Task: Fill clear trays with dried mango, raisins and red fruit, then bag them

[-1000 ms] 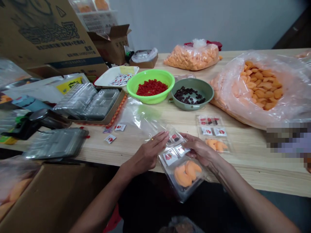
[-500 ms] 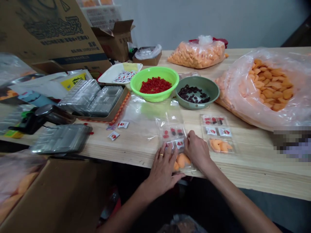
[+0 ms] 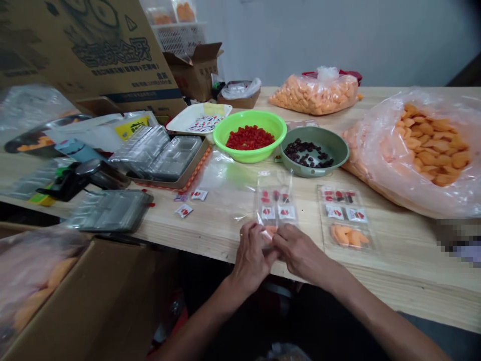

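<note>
A clear plastic compartment tray (image 3: 276, 196) lies near the table's front edge with red and dark pieces at its far end and two small printed sachets (image 3: 286, 212) in the middle. My left hand (image 3: 251, 258) and my right hand (image 3: 300, 252) meet over its near end, fingers curled and pinching there. Orange pieces (image 3: 269, 231) show partly between them; the fingers hide the rest. Just right of my right hand is a similar filled tray (image 3: 347, 238), with its orange pieces in plain sight.
Behind the trays stand a green bowl (image 3: 278, 153) of red pieces and a grey-green bowl (image 3: 340, 159) of dark pieces. A big open bag (image 3: 379, 150) of orange pieces is at right. Stacked trays (image 3: 108, 210), loose sachets (image 3: 184, 210) and a cardboard box (image 3: 93, 296) are at left.
My left hand has gone from lying flat on the tray to curling at its near end. My right hand has come in from the tray's right side to meet it. The view has shifted slightly.
</note>
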Demonstrator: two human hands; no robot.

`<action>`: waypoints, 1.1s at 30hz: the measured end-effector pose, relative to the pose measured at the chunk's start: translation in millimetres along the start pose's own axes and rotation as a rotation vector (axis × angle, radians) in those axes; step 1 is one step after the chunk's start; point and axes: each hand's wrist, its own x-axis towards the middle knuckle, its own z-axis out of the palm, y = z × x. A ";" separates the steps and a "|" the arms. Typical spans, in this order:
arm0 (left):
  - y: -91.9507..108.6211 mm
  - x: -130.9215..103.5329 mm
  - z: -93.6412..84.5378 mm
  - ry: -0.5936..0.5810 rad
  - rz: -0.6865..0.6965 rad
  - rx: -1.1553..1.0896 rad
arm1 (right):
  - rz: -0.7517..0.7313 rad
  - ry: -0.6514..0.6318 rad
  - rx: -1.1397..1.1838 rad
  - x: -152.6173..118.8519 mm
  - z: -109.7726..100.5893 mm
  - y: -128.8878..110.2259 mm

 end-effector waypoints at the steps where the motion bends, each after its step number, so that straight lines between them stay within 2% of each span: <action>1: -1.3 1.9 0.6 0.030 0.009 0.055 | -0.028 0.008 0.051 -6.0 0.0 -6.1; 5: -0.3 4.7 -0.9 -0.009 0.145 0.239 | -0.056 0.024 0.162 -20.7 -2.5 -25.3; 11: 6.9 -10.5 0.2 -0.222 0.396 0.228 | -0.023 0.006 0.176 -35.2 -18.1 -46.4; 14: 7.8 -17.5 0.7 -0.233 0.477 0.242 | 0.031 0.011 0.178 -49.8 -32.0 -38.3; 16: 7.1 -18.1 2.5 -0.216 0.495 0.266 | 0.224 0.215 0.101 -62.9 -42.9 -13.2; 18: 6.1 -14.9 6.8 -0.192 0.497 0.274 | 0.600 0.533 -0.094 -77.2 -54.0 25.3; 19: 5.7 -12.1 9.8 -0.177 0.501 0.267 | 0.832 0.613 -0.190 -83.7 -59.0 46.6; 20: 5.4 -8.6 13.2 -0.162 0.511 0.253 | 1.024 0.603 -0.221 -89.1 -63.4 67.3; 22: 5.0 -0.5 20.1 -0.142 0.541 0.226 | 1.261 0.482 -0.127 -95.4 -69.3 101.9; 24: 4.3 7.5 26.1 -0.147 0.560 0.213 | 1.325 0.389 0.018 -95.8 -71.2 123.5; 25: 3.8 10.9 28.3 -0.158 0.565 0.207 | 1.322 0.381 0.079 -94.5 -71.0 129.3; 27: 2.5 16.2 31.2 -0.181 0.573 0.188 | 1.290 0.437 0.226 -89.9 -69.6 133.6; 31: 1.8 20.2 32.4 -0.189 0.585 0.176 | 1.233 0.650 0.820 -82.1 -70.8 126.9; 33: 5.3 19.4 33.9 -0.183 0.583 0.187 | 1.209 0.724 1.031 -87.1 -76.5 121.2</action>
